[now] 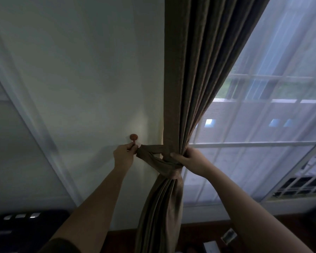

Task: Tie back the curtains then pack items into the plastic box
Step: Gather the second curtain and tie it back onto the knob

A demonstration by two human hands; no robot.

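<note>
A brown curtain (193, 73) hangs down the middle of the view, gathered at waist height by a matching fabric tie-back (159, 162). A small round brown wall hook (133, 137) sits on the white wall just left of it. My left hand (124, 154) pinches the tie-back's end right at the hook's stem. My right hand (192, 160) grips the bunched curtain where the band wraps it, thumb lying over the band. No plastic box is in view.
A sheer white curtain (263, 115) covers the window at right, with a barred frame (299, 183) low right. A dark object (16, 227) stands at lower left. Small items (228, 236) lie on the dark wooden floor below.
</note>
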